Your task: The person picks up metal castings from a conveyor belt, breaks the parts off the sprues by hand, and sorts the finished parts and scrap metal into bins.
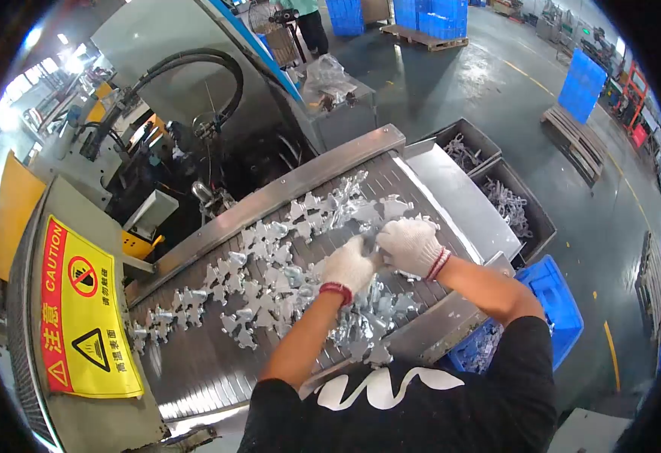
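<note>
Roughly around the clock from the hands, and left to right, a group of blue plastic crates (345, 16) stands far off at 12 o'clock, with another blue crate stack (442, 24) on a wooden pallet just right of it. At 1 o'clock the rear dark crate (484, 142) holds a tangle of thin metal parts, and at 2 o'clock the front dark crate (543, 236) is heaped with similar grey pieces. Between 3 and 4 o'clock sits a blue bin (561, 317) with silvery pieces at its near end, partly behind the right arm.

The left hand (348, 266), in a white knit glove with a maroon cuff, reaches in from 7 o'clock, back upward, fingers bent inward. The right hand (410, 245), gloved alike, comes from 4 o'clock, knuckles up, fingers curled down. Both are partly closed and almost meet over a grey piece; which of them grips it, I cannot tell.

Shiny silver castings (266, 291), flat, jagged and many-lobed, lie on the slatted conveyor belt (228, 370), thinning out toward 8 o'clock, thickly overlapped beneath and around the gloves, and reaching up to 12 o'clock beside the metal side rail (270, 198)
</note>
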Demonstrator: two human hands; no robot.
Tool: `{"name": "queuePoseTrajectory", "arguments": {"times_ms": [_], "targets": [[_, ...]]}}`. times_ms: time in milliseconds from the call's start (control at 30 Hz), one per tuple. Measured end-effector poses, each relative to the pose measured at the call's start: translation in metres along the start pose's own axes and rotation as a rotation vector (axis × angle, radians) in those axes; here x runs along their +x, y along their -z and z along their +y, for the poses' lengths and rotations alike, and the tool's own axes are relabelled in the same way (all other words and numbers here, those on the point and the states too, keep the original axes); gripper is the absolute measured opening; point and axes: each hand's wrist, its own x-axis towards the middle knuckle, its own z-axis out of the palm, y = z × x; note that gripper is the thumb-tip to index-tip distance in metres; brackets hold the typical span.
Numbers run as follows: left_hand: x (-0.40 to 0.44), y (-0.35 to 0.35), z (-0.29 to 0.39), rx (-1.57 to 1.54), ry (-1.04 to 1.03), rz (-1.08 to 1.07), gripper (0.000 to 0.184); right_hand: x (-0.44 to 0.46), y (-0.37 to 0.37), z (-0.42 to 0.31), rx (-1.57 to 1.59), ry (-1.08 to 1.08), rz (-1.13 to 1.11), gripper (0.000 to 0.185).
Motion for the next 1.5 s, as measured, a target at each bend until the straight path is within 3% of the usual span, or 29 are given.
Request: {"name": "queuePoseTrajectory", "arguments": {"times_ms": [33, 100, 133, 200, 333, 367, 467, 533, 567, 633, 667, 733, 800, 833, 867, 933, 967, 1033, 1067, 1100, 1133, 1167, 1233, 1300, 1333, 1367, 1400, 1433, 1500], "targets": [[0.005, -0.001, -0.002, 0.016, -0.022, -0.041, 0.075, 0.002, -0.003, 0.000, -0.015, -0.054, -0.103, 0.026], [0.013, -0.002, 0.001, 0.201, -0.004, -0.119, 0.076, -0.010, -0.010, -0.001, 0.119, -0.113, 0.238, 0.023], [0.012, -0.003, 0.006, 0.266, -0.016, -0.143, 0.079, -0.010, -0.021, 0.002, 0.131, -0.115, 0.215, 0.023], [0.006, 0.001, 0.018, 0.353, 0.008, -0.147, 0.085, -0.013, -0.053, 0.014, 0.121, -0.143, 0.551, 0.013], [0.001, 0.002, 0.004, 0.162, -0.123, -0.065, 0.059, -0.025, -0.026, 0.002, 0.186, -0.196, 0.617, 0.026], [0.014, -0.006, -0.016, 0.050, -0.222, -0.060, 0.042, -0.024, -0.019, 0.001, 0.181, -0.167, 0.690, 0.022], [-0.022, 0.025, -0.002, -0.175, -0.413, 0.078, 0.033, -0.021, 0.013, -0.008, 0.099, -0.055, 0.801, 0.019], [-0.032, 0.038, -0.024, -0.109, -0.656, 0.187, 0.030, -0.015, 0.037, -0.022, 0.078, 0.078, 0.827, 0.018], [-0.058, 0.059, -0.012, -0.248, -0.444, 0.149, 0.027, -0.007, 0.059, -0.032, 0.081, 0.152, 0.701, 0.019], [-0.080, 0.074, -0.033, -0.375, -0.243, 0.138, 0.026, 0.011, 0.082, -0.055, 0.022, 0.269, 0.465, 0.023], [-0.090, 0.088, -0.046, -0.245, -0.179, 0.111, 0.029, 0.023, 0.080, -0.068, 0.107, 0.269, 0.428, 0.023], [-0.109, 0.097, -0.074, -0.402, 0.013, 0.145, 0.032, 0.054, 0.058, -0.096, 0.310, 0.291, 0.449, 0.022], [-0.137, 0.100, -0.097, -0.681, 0.044, 0.183, 0.026, 0.074, 0.058, -0.132, 0.386, 0.317, 0.275, 0.022], [-0.149, 0.097, -0.117, -0.874, 0.092, 0.234, 0.022, 0.085, 0.040, -0.147, 0.507, 0.372, 0.363, 0.026], [-0.160, 0.107, -0.142, -0.725, 0.130, 0.220, 0.027, 0.089, 0.036, -0.157, 0.575, 0.396, 0.342, 0.028], [-0.185, 0.109, -0.192, -0.681, 0.209, 0.417, 0.027, 0.093, 0.034, -0.166, 0.636, 0.434, 0.283, 0.038], [-0.197, 0.108, -0.203, -0.779, 0.274, 0.496, 0.031, 0.087, 0.036, -0.157, 0.614, 0.380, 0.214, 0.040], [-0.217, 0.107, -0.276, -0.414, 0.202, 0.584, 0.038, 0.066, 0.035, -0.127, 0.595, 0.193, 0.052, 0.045], [-0.220, 0.096, -0.325, -0.584, 0.363, 0.683, 0.041, 0.050, 0.031, -0.108, 0.562, 0.090, -0.001, 0.045], [-0.230, 0.100, -0.335, -0.414, 0.323, 0.617, 0.044, 0.031, 0.027, -0.093, 0.525, -0.015, -0.061, 0.046], [-0.229, 0.104, -0.314, -0.535, 0.721, 0.575, 0.051, 0.010, 0.023, -0.083, 0.470, -0.113, -0.092, 0.047], [-0.235, 0.098, -0.361, -0.090, 0.650, 0.589, 0.059, -0.011, 0.020, -0.078, 0.417, -0.213, -0.106, 0.048], [-0.235, 0.101, -0.311, 0.357, 0.852, 0.642, 0.057, -0.050, 0.004, -0.083, 0.440, -0.251, -0.058, 0.051], [-0.224, 0.091, -0.270, 0.448, 0.537, 0.858, 0.047, -0.072, -0.016, -0.091, 0.383, -0.294, -0.116, 0.052], [-0.217, 0.080, -0.237, 0.404, 0.334, 0.929, 0.044, -0.073, -0.022, -0.098, 0.328, -0.249, -0.009, 0.049], [-0.207, 0.063, -0.197, 0.154, 0.266, 0.842, 0.046, -0.071, -0.027, -0.100, 0.325, -0.260, -0.046, 0.045], [-0.198, 0.057, -0.155, -0.027, 0.219, 0.615, 0.047, -0.066, -0.030, -0.102, 0.324, -0.266, -0.079, 0.041], [-0.182, 0.031, -0.128, -0.038, 0.018, 0.605, 0.052, -0.060, -0.027, -0.108, 0.211, -0.280, -0.189, 0.032], [-0.138, -0.020, -0.114, 0.059, -0.178, 0.525, 0.055, -0.058, -0.026, -0.115, 0.258, -0.275, -0.107, 0.029]]}}
